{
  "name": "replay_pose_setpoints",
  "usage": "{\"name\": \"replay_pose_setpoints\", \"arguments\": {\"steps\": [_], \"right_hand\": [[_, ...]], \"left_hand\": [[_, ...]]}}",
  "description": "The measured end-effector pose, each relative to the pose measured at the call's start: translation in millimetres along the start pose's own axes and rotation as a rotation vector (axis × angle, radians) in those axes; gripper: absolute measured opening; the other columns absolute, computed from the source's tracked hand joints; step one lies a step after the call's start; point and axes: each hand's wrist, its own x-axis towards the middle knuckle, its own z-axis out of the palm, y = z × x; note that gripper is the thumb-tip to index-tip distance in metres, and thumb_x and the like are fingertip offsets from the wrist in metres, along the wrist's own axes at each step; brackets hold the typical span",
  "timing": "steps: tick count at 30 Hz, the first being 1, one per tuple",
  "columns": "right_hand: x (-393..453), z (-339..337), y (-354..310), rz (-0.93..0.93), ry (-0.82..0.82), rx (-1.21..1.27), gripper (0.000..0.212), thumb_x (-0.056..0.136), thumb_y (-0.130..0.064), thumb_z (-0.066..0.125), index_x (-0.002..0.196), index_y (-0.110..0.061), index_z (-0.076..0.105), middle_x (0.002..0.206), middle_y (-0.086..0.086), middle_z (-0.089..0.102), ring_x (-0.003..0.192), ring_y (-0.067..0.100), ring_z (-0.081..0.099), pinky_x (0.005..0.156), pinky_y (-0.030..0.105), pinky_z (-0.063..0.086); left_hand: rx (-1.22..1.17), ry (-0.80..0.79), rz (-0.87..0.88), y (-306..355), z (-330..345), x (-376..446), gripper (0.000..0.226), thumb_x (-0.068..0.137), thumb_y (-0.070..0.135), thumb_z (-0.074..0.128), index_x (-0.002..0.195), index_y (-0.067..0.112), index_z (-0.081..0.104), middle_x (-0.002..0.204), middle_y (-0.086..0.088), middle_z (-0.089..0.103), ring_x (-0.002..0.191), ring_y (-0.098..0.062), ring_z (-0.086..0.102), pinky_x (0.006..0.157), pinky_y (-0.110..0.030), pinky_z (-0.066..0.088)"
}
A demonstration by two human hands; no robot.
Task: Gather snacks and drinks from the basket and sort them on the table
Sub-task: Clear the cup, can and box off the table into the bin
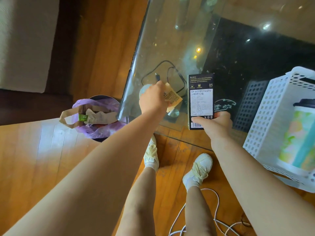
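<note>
Two items are in hand at once over the near edge of the glass table (170, 23). At far left, on the floor, a bin (98, 116) lined with a purple bag sits just beside the table corner, stuffed with paper rubbish. Next, the left hand (153, 97) is closed on a small yellow snack packet (172, 97), held above a coiled black cable (170, 77) lying on the glass. To its right, the right hand (217, 123) is clamped on the near end of a dark drink box (201, 101), label up. Furthest right, the white perforated basket (265, 106) rests on the table, a lidded cup (298, 135) lying inside. Judging the risks: the packet could land on the cable and slide, or drop off the near edge toward the bin; the box, gripped only at one end, could tip.
</note>
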Motion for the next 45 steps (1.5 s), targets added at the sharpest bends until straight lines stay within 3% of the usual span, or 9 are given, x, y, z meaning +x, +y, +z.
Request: {"name": "replay_pose_setpoints", "arguments": {"steps": [6,9,13,19,22,28,34,41,45], "right_hand": [[-16.4,26.1,-18.6,0.024,-0.028,-0.048,0.063,0.068,-0.013,0.079,0.107,-0.022,0.030,0.117,0.006,0.053,0.097,0.019,0.057,0.055,0.016,0.040],[-42.7,46.4,-26.2,-0.090,-0.048,-0.122,0.056,0.070,-0.012,0.077,0.103,-0.022,0.033,0.108,0.002,0.055,0.075,0.008,0.053,0.043,0.010,0.034],[-84.6,77.6,-27.3,-0.195,-0.269,-0.165,0.058,0.070,-0.007,0.072,0.108,-0.027,0.032,0.105,-0.002,0.055,0.079,0.006,0.054,0.060,0.014,0.041],[-128.4,141.9,-22.1,-0.312,-0.516,-0.494,0.064,0.072,-0.020,0.071,0.129,-0.020,0.041,0.118,0.001,0.060,0.101,0.018,0.059,0.081,0.036,0.054],[-131.9,175.8,-23.5,-0.284,-0.526,-0.508,0.050,0.075,-0.023,0.071,0.120,-0.017,0.049,0.110,0.000,0.064,0.084,0.012,0.058,0.060,0.019,0.049],[-120.2,215.9,-29.2,-0.207,-0.505,-0.445,0.046,0.080,-0.025,0.069,0.120,-0.010,0.051,0.105,0.000,0.060,0.086,0.014,0.059,0.070,0.025,0.055],[-107.6,221.1,-31.8,-0.121,-0.682,-0.607,0.077,0.084,-0.031,0.063,0.146,-0.012,0.021,0.148,0.012,0.036,0.132,0.028,0.041,0.104,0.046,0.042],[-122.5,166.1,-44.2,-0.131,-0.717,-0.540,0.037,0.088,-0.020,0.056,0.125,-0.021,0.051,0.120,0.006,0.061,0.109,0.021,0.058,0.093,0.037,0.049],[-121.3,117.5,-53.3,-0.179,-0.678,-0.386,0.025,0.088,-0.016,0.054,0.111,-0.025,0.057,0.100,0.000,0.066,0.092,0.012,0.063,0.083,0.030,0.052]], "left_hand": [[-0.316,-0.029,-0.175,-28.9,-13.3,-18.4,0.034,0.074,0.018,0.072,0.092,0.017,0.043,0.095,-0.003,0.057,0.084,-0.023,0.052,0.064,-0.031,0.041],[-0.611,-0.001,-0.280,-58.6,-24.9,-40.8,0.029,0.073,0.016,0.073,0.094,0.012,0.053,0.091,0.000,0.060,0.085,-0.024,0.061,0.067,-0.034,0.053],[-0.872,0.055,-0.432,-127.1,-36.1,-67.7,0.020,0.080,0.009,0.067,0.095,0.015,0.055,0.099,-0.006,0.067,0.075,-0.011,0.066,0.053,-0.023,0.056],[-0.917,0.096,-0.752,-235.1,-38.7,-71.6,0.030,0.087,-0.003,0.052,0.116,0.004,0.052,0.120,-0.019,0.059,0.105,-0.033,0.062,0.084,-0.047,0.055],[-0.901,0.099,-0.844,-262.4,-34.7,-65.7,0.034,0.087,-0.001,0.052,0.120,0.003,0.052,0.122,-0.019,0.058,0.107,-0.032,0.061,0.082,-0.043,0.056],[-0.866,0.080,-0.835,-274.8,-29.4,-47.4,0.031,0.090,0.005,0.050,0.120,0.003,0.051,0.125,-0.018,0.057,0.111,-0.033,0.058,0.084,-0.044,0.056],[-0.942,-0.107,-0.869,-277.5,-39.2,-48.1,0.061,0.088,0.020,0.059,0.141,0.009,0.030,0.138,-0.011,0.042,0.104,-0.023,0.046,0.085,-0.036,0.046],[-1.019,-0.204,-0.760,-250.4,-78.6,-78.6,0.037,0.094,0.011,0.049,0.131,0.008,0.047,0.116,-0.011,0.059,0.103,-0.023,0.057,0.085,-0.036,0.046],[-0.993,-0.211,-0.630,-205.1,-91.4,-97.5,0.023,0.095,0.009,0.047,0.116,0.012,0.055,0.094,-0.005,0.064,0.079,-0.015,0.059,0.070,-0.026,0.048]]}}
